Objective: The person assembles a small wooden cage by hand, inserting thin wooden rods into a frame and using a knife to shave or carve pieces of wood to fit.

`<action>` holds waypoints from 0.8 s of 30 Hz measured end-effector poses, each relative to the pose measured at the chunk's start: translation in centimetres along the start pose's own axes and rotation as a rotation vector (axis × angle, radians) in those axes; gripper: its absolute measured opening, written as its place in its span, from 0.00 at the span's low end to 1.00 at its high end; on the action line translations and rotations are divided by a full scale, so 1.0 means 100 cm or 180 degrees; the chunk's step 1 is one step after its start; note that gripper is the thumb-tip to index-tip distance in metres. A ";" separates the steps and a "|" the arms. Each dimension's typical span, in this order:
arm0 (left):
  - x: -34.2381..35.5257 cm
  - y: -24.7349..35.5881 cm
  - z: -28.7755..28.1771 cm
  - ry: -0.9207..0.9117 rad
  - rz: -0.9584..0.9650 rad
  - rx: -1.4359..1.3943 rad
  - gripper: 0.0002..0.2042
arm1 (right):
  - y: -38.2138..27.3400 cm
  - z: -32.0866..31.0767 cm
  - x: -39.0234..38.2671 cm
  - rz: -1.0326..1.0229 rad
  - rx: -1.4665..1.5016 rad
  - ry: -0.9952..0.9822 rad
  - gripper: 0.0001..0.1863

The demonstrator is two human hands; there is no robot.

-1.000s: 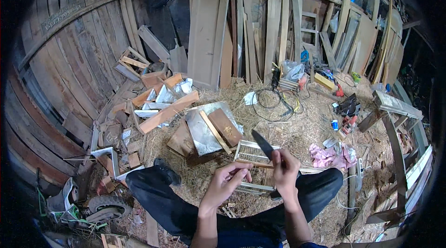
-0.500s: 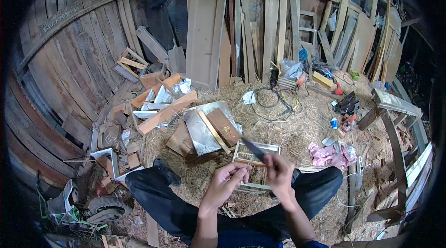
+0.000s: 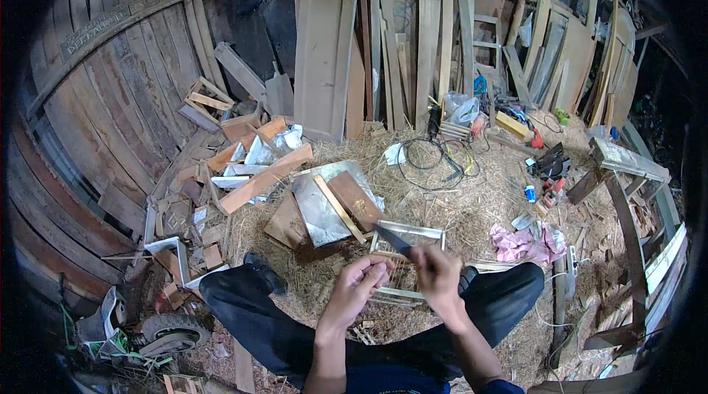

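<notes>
My right hand (image 3: 440, 276) is wrapped round the handle of a knife (image 3: 392, 239), whose dark blade points up and to the left. Beside it, my left hand (image 3: 358, 287) is closed in a pinch, its fingertips just left of the right hand. What it pinches, if anything, is too small to make out. Under and beyond both hands lies a small slatted wooden frame (image 3: 410, 229) with pale rails, partly hidden by the hands. The knife blade crosses over its far left corner.
Brown boards (image 3: 354, 201) and a grey panel (image 3: 322, 211) lie ahead on shavings. Wood offcuts (image 3: 267, 178) are heaped at the left. A black cable (image 3: 420, 173), a pink cloth (image 3: 527, 243) and a wooden trestle (image 3: 629, 163) stand or lie to the right.
The knife has dipped slightly, its blade now lower and closer to my left hand. My right hand has shifted a little; the left hand stays almost in place.
</notes>
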State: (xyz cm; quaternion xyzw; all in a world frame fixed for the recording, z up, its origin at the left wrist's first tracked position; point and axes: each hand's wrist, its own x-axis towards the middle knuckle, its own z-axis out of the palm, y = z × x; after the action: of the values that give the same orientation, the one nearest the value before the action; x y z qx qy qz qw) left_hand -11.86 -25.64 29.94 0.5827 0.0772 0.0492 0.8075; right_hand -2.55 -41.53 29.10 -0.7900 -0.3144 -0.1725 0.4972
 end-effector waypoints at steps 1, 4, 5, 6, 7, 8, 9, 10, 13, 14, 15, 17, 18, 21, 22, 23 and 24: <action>0.001 0.001 0.000 0.0068 -0.0003 0.0004 0.11 | -0.002 0.000 0.000 -0.0045 -0.0120 -0.0098 0.06; 0.000 -0.001 -0.001 0.0029 0.0022 0.0008 0.11 | 0.004 -0.004 0.007 0.0380 0.0025 0.0227 0.08; 0.000 0.000 0.000 0.0034 0.0026 0.0010 0.11 | 0.007 -0.007 0.010 0.0436 -0.0306 0.0209 0.06; 0.001 0.001 0.000 0.0009 -0.0005 -0.0004 0.11 | 0.004 -0.005 0.009 0.0431 -0.0302 0.0207 0.06; 0.000 0.001 0.001 -0.0027 -0.0051 -0.0021 0.11 | -0.002 -0.003 0.006 0.0149 -0.0317 0.0023 0.07; 0.000 0.000 0.002 -0.0032 -0.0061 -0.0024 0.11 | -0.006 -0.002 0.003 -0.0132 -0.0331 -0.0162 0.08; 0.000 -0.001 0.001 0.0056 -0.0001 -0.0038 0.11 | -0.002 -0.001 0.000 -0.0184 -0.0363 -0.0260 0.08; 0.001 -0.001 0.001 0.0152 0.0077 -0.0048 0.11 | 0.000 -0.001 0.003 -0.0192 -0.0362 -0.0260 0.08; 0.001 -0.004 0.002 0.0158 0.0006 -0.0043 0.11 | 0.005 -0.002 0.007 0.0366 -0.0197 0.0347 0.08; 0.001 -0.005 0.002 0.0111 0.0046 0.0009 0.11 | 0.004 -0.002 0.003 0.0369 -0.0197 0.0345 0.08; 0.001 -0.005 0.001 0.0112 0.0043 0.0009 0.11 | 0.000 -0.002 -0.001 0.0180 -0.0303 -0.0006 0.08; 0.002 -0.001 -0.002 0.0185 0.0089 -0.0045 0.11 | 0.003 -0.001 -0.003 -0.0081 -0.0400 -0.0316 0.07; 0.002 -0.001 -0.002 0.0185 0.0087 -0.0045 0.11 | 0.006 -0.003 -0.001 -0.0079 -0.0399 -0.0317 0.07; 0.003 -0.006 -0.001 0.0018 -0.0067 -0.0005 0.11 | 0.008 -0.006 0.005 0.0350 -0.0191 0.0270 0.07; 0.003 -0.006 -0.001 0.0017 -0.0074 -0.0006 0.11 | 0.007 -0.002 0.000 0.0155 -0.0164 0.0074 0.07; 0.004 -0.006 0.000 0.0130 -0.0011 -0.0029 0.10 | 0.006 -0.002 -0.002 0.0024 -0.0334 -0.0110 0.07; 0.003 -0.005 0.000 0.0243 0.0052 -0.0052 0.10 | 0.004 -0.004 -0.003 -0.0107 -0.0503 -0.0293 0.08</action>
State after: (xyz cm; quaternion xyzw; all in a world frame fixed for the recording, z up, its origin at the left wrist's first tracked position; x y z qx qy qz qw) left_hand -11.52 -25.78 29.42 0.5745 0.1028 0.0786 0.8082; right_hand -2.54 -42.10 28.84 -0.8285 -0.3356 -0.1686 0.4154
